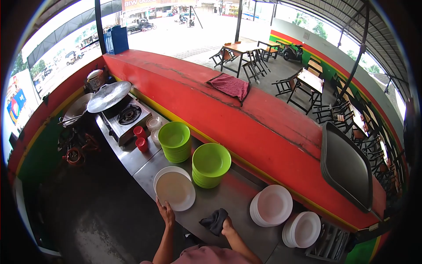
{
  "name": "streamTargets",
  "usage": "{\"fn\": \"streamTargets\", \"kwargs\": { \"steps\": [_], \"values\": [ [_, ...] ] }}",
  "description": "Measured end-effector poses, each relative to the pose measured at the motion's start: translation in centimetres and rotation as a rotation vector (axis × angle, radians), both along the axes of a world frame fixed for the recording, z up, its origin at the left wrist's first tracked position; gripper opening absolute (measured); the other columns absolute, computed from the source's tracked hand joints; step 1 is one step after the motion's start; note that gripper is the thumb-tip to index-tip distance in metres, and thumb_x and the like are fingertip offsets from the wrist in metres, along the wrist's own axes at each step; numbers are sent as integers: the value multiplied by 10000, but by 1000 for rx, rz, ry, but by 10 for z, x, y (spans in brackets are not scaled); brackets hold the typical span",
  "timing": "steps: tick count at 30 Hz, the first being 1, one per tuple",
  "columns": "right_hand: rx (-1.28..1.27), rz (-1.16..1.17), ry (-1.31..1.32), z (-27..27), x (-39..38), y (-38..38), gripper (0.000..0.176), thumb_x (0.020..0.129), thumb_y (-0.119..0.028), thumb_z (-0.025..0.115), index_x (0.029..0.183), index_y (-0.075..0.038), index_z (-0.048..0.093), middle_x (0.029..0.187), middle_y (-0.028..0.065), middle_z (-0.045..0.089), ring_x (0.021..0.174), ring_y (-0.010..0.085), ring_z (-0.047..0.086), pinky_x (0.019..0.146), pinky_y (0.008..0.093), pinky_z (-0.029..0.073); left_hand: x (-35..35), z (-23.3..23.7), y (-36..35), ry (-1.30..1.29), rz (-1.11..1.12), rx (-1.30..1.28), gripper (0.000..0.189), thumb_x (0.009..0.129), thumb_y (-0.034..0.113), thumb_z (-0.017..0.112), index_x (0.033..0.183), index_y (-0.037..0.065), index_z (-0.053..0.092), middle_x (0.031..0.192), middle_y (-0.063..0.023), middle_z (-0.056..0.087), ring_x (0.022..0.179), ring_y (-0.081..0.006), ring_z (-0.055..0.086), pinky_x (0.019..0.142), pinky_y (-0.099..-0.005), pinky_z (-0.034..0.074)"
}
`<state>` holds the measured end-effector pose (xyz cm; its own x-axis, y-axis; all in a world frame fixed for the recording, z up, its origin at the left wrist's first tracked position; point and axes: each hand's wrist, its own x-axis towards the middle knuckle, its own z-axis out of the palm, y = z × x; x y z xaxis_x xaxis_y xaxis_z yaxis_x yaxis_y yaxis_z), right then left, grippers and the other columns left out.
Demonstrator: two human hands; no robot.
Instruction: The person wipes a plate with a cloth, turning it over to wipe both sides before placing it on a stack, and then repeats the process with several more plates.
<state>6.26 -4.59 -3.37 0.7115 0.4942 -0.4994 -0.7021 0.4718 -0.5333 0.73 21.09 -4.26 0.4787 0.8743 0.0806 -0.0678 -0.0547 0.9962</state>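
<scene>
My left hand (166, 214) grips the near rim of a white plate (176, 192). This plate lies over another white plate (159, 175), whose rim shows at the upper left. In my right hand (227, 226) is a bunched dark cloth (213, 221), held low over the steel counter (237, 200), to the right of the plates. Beyond the plates stand two stacks of green bowls, one on the left (175, 135) and one on the right (211, 160). Fingers under the plate's rim are partly hidden.
White bowl stacks (274, 205) and a cutlery tray (329, 242) are at the right. Red cups (141, 144), a gas stove (127, 116) and a wok lid (109, 97) sit at the left. A red ledge (189, 103) bears a cloth (229, 86) and dark trays (345, 165).
</scene>
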Motion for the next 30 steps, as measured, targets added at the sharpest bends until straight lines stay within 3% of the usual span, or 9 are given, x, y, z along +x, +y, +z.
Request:
{"fn": "streamTargets", "kwargs": {
  "steps": [10, 13, 16, 19, 21, 23, 26, 28, 30],
  "values": [
    [92, -18, 10, -7, -5, -43, 319, 989, -321, 479, 762, -103, 527, 739, 31, 523, 721, 175, 524, 696, 316, 453, -18, 1, -36, 6, -18, -20, 425, 1033, 136, 446, 1438, 53, 349, 1021, -85, 639, 658, -59, 550, 561, -228, 436],
    [28, -92, 50, -3, -6, -53, 321, 989, -331, 484, 759, -111, 526, 723, 21, 512, 696, 172, 517, 681, 307, 447, -20, 0, -51, -40, -36, -45, 392, 1040, 170, 451, 1404, 31, 400, 1024, -81, 634, 725, -77, 574, 625, -231, 461],
    [61, -172, -122, 18, -8, -62, 318, 988, -327, 485, 766, -105, 537, 705, 7, 500, 660, 172, 508, 622, 303, 436, -16, -3, -68, -56, -62, -44, 356, 1054, 223, 424, 1343, 20, 467, 1044, -77, 621, 845, -100, 585, 736, -244, 472],
    [-127, -368, -169, 61, -13, -63, 275, 962, -262, 506, 787, -54, 548, 704, 27, 513, 622, 173, 492, 593, 309, 428, -12, 19, -91, -39, -221, -86, 358, 1063, 279, 387, 1263, 13, 519, 1048, -61, 605, 934, -111, 558, 822, -256, 451],
    [-360, 20, -951, 88, 17, -69, 218, 939, -227, 539, 827, -40, 554, 700, 15, 507, 599, 177, 478, 582, 300, 429, -2, 39, -115, 9, -315, -134, 360, 1066, 296, 370, 1221, 16, 534, 1047, -50, 600, 946, -103, 543, 838, -259, 441],
    [-467, 189, -1290, 84, 10, -85, 168, 908, -198, 568, 901, -31, 564, 729, 33, 511, 645, 198, 491, 645, 305, 438, 3, 54, -150, 15, -392, -211, 357, 1067, 308, 362, 1178, 25, 551, 1031, -36, 591, 943, -97, 523, 843, -254, 428],
    [-434, 37, -1207, 35, -23, -85, 252, 853, -163, 609, 1060, -23, 582, 823, 106, 531, 817, 255, 553, 848, 331, 461, 9, 38, -173, 83, -467, -201, 367, 1066, 312, 365, 1171, 22, 563, 1011, -32, 588, 941, -102, 524, 848, -248, 423],
    [-562, 182, -1402, 11, -27, -90, 288, 881, -169, 540, 1122, -16, 579, 1018, 205, 579, 1037, 301, 572, 979, 350, 405, 14, 53, -194, 82, -503, -166, 381, 1065, 320, 366, 1043, 6, 580, 887, -3, 529, 833, -94, 470, 779, -244, 406],
    [-711, 299, -1479, 36, -24, -90, 289, 880, -169, 521, 1116, -14, 582, 1079, 226, 599, 1077, 324, 577, 984, 368, 412, 17, 79, -221, 0, -554, -194, 394, 1065, 325, 369, 971, 3, 575, 834, 13, 484, 786, -82, 426, 729, -245, 390]
  ]
}}
